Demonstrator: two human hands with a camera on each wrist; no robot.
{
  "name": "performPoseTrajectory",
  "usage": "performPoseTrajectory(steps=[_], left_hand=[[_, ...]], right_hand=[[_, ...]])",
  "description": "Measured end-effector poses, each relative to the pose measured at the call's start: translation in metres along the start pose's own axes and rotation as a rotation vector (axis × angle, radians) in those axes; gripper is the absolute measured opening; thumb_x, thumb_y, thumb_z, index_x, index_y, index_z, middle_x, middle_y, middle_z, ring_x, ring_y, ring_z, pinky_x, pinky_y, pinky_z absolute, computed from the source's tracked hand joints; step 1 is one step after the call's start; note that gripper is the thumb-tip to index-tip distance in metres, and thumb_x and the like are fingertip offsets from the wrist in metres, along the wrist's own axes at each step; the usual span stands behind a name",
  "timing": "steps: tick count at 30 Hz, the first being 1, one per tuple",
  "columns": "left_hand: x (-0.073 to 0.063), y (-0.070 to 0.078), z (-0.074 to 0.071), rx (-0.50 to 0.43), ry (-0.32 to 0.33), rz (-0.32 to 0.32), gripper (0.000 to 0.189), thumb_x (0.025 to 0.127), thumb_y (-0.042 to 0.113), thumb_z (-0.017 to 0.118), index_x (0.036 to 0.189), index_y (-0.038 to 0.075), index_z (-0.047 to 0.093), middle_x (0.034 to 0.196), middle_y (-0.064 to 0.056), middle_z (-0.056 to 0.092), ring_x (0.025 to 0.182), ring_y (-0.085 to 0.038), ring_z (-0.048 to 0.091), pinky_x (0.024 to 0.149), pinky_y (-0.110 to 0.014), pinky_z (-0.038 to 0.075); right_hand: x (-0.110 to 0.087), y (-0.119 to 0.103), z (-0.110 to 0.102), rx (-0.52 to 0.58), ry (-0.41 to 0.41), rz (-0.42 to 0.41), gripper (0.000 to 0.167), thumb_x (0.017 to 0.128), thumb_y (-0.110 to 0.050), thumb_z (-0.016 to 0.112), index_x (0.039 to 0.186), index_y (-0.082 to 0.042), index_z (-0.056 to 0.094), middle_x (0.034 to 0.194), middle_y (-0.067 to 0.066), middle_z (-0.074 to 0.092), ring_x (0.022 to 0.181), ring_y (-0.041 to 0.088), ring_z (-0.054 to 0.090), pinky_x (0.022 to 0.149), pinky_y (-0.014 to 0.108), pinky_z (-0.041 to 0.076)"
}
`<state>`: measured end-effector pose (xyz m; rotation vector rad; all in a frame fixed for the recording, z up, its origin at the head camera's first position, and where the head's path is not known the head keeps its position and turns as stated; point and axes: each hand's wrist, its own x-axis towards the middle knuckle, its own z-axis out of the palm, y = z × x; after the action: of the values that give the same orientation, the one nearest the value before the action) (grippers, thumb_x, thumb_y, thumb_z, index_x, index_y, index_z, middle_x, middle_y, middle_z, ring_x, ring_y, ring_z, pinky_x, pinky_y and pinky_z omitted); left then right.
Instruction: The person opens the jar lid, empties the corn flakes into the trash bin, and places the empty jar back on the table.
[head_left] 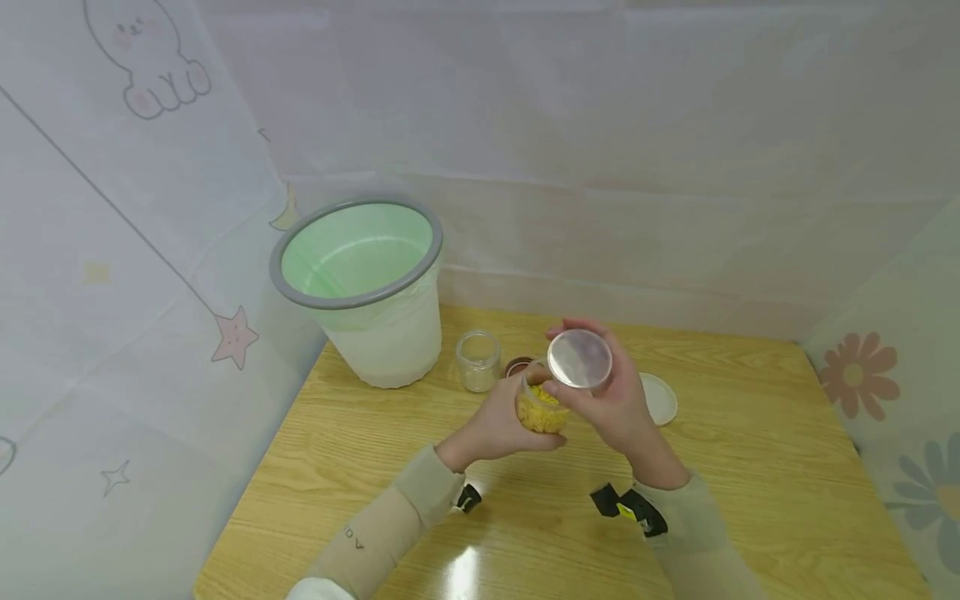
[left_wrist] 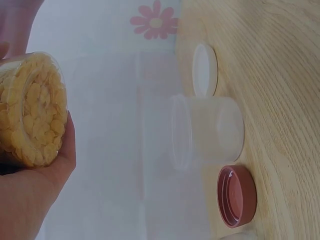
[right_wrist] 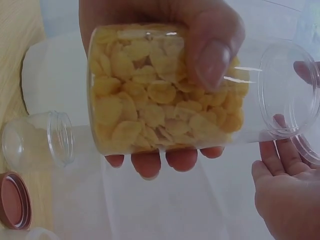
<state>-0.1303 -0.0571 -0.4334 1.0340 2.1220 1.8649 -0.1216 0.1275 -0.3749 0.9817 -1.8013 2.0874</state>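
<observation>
My left hand (head_left: 498, 423) grips a clear jar of yellow cornflakes (head_left: 542, 412), thumb along one side and fingers round the other. In the right wrist view the jar of flakes (right_wrist: 145, 100) lies sideways in the picture, its mouth uncovered and an unfilled band below the rim. My right hand (head_left: 622, 404) holds a round clear lid (head_left: 581, 358) by its edge, tilted beside the jar's mouth. Part of this lid shows at the right edge of the right wrist view, by the fingers (right_wrist: 287, 155).
On the wooden table (head_left: 337, 500) stand a small glass jar (head_left: 478, 362), a translucent plastic jar (left_wrist: 212, 132), a red-brown screw lid (left_wrist: 236, 196) and a white lid (head_left: 660, 398). A white bin (head_left: 393, 346) with a grey rim is at the back left. Patterned cloth hangs behind.
</observation>
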Motion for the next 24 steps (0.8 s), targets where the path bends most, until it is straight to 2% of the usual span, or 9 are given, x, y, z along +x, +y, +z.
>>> performPoseTrajectory(steps=[2, 5, 9, 13, 18, 24], left_hand=[[0.000, 0.000, -0.001, -0.002, -0.001, -0.002, 0.066, 0.074, 0.003, 0.088, 0.132, 0.015, 0.057, 0.117, -0.001, 0.062, 0.098, -0.016, 0.062, 0.082, -0.035, 0.057], [-0.002, 0.001, -0.003, 0.001, 0.000, -0.011, 0.064, 0.075, 0.003, 0.087, 0.130, 0.013, 0.056, 0.117, -0.002, 0.061, 0.099, -0.016, 0.061, 0.083, -0.035, 0.056], [-0.003, 0.001, -0.005, 0.018, 0.011, -0.021, 0.065, 0.074, 0.003, 0.088, 0.130, 0.012, 0.056, 0.118, -0.002, 0.060, 0.101, -0.016, 0.061, 0.085, -0.035, 0.056], [-0.004, 0.000, -0.007, 0.028, 0.023, -0.019, 0.064, 0.074, 0.003, 0.088, 0.129, 0.011, 0.057, 0.120, 0.000, 0.058, 0.102, -0.016, 0.060, 0.085, -0.034, 0.056], [-0.004, -0.001, -0.010, 0.022, 0.026, 0.014, 0.060, 0.074, 0.003, 0.088, 0.125, 0.009, 0.058, 0.117, -0.002, 0.058, 0.101, -0.017, 0.058, 0.086, -0.035, 0.054], [-0.004, 0.000, -0.014, 0.006, 0.039, 0.030, 0.058, 0.073, 0.002, 0.088, 0.123, 0.011, 0.059, 0.118, -0.005, 0.060, 0.105, -0.018, 0.057, 0.090, -0.037, 0.053]], right_hand=[[-0.001, 0.000, 0.000, 0.019, 0.009, 0.009, 0.072, 0.080, 0.016, 0.076, 0.141, 0.007, 0.038, 0.129, 0.020, 0.058, 0.121, 0.031, 0.055, 0.097, 0.033, 0.051], [-0.001, 0.001, -0.001, 0.033, 0.014, -0.027, 0.071, 0.083, 0.014, 0.075, 0.138, 0.006, 0.031, 0.128, 0.022, 0.057, 0.121, 0.033, 0.053, 0.097, 0.032, 0.050], [0.000, 0.003, -0.003, 0.019, 0.028, -0.074, 0.071, 0.082, 0.011, 0.078, 0.131, 0.013, 0.027, 0.125, 0.025, 0.058, 0.121, 0.038, 0.052, 0.095, 0.034, 0.049], [0.000, 0.004, -0.007, 0.024, 0.034, -0.099, 0.072, 0.081, 0.006, 0.083, 0.129, 0.016, 0.029, 0.123, 0.028, 0.059, 0.116, 0.038, 0.054, 0.092, 0.034, 0.051], [0.002, 0.004, -0.009, 0.036, 0.027, -0.163, 0.070, 0.084, -0.004, 0.083, 0.130, 0.017, 0.035, 0.120, 0.024, 0.062, 0.115, 0.034, 0.058, 0.096, 0.035, 0.048], [0.002, 0.003, -0.011, 0.060, 0.048, -0.159, 0.067, 0.084, -0.003, 0.083, 0.132, 0.016, 0.041, 0.117, 0.021, 0.062, 0.111, 0.032, 0.057, 0.093, 0.034, 0.049]])
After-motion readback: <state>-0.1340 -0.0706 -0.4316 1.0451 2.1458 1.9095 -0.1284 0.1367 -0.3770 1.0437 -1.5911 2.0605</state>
